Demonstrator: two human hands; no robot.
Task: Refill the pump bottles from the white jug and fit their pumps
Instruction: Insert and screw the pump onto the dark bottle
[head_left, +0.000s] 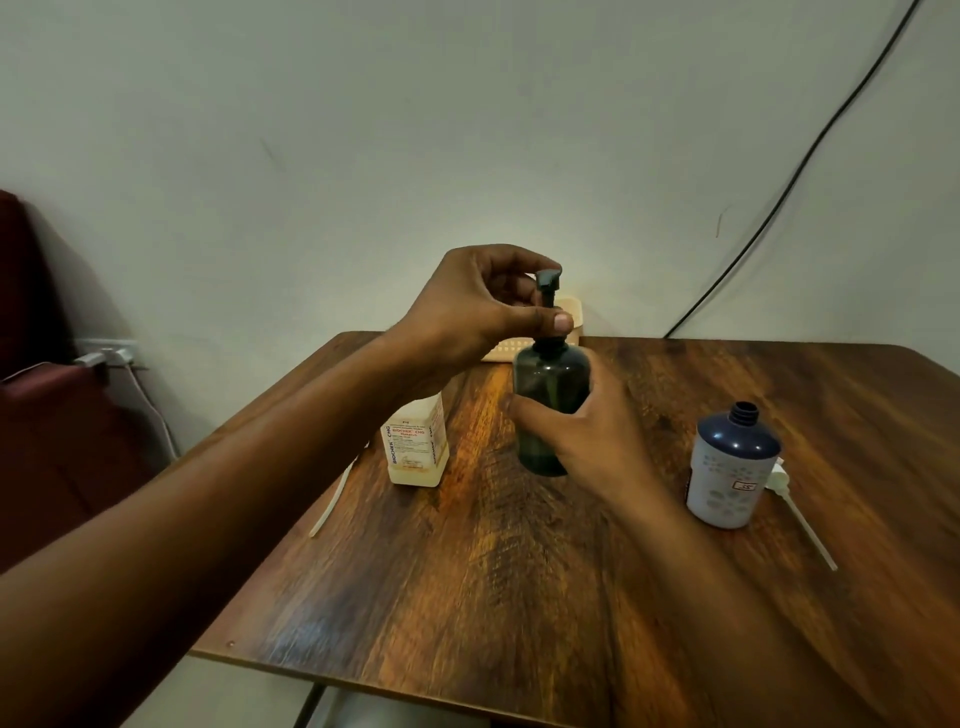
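From the head view, the dark green pump bottle stood upright on the wooden tabletop, the right hand wrapping its grip around the body. The left hand pinched the black pump at the neck. A blue-and-white bottle stood uncapped to the right, a white pump lying beside it. A square labelled bottle stood at left.

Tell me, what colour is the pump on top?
Black pump, seen in the head view.
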